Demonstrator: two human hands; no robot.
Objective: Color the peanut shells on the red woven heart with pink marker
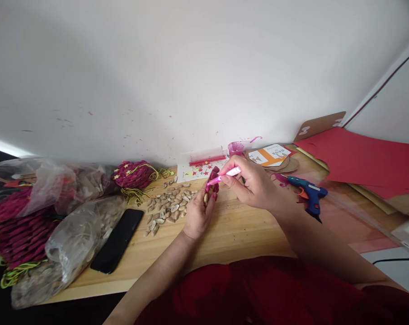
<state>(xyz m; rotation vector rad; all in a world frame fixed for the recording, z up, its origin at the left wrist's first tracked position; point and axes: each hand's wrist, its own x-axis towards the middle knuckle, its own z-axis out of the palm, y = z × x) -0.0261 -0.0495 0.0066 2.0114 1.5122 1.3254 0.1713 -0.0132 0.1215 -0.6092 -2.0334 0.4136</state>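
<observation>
My left hand [197, 213] is closed around a small craft piece of peanut shells [215, 174], magenta on much of its surface and bare tan lower down. Between the thumb and fingers of my right hand [248, 183] is a white paintbrush [234, 172], stained pink toward its tip. The brush tip touches or nearly touches the shells; its bristles are too small to make out. Just left of my left hand, loose peanut shells [170, 205] lie spread on the wooden table [224, 234]. Behind my hands stands a small cup of pink paint [236, 148].
A blue glue gun [311, 193] and red paper sheets [370, 158] lie at right. Star stickers [204, 169] rest on white paper behind. To the left are a black phone [118, 240], a plastic bag of shells [82, 225] and a finished magenta shell ornament [134, 174].
</observation>
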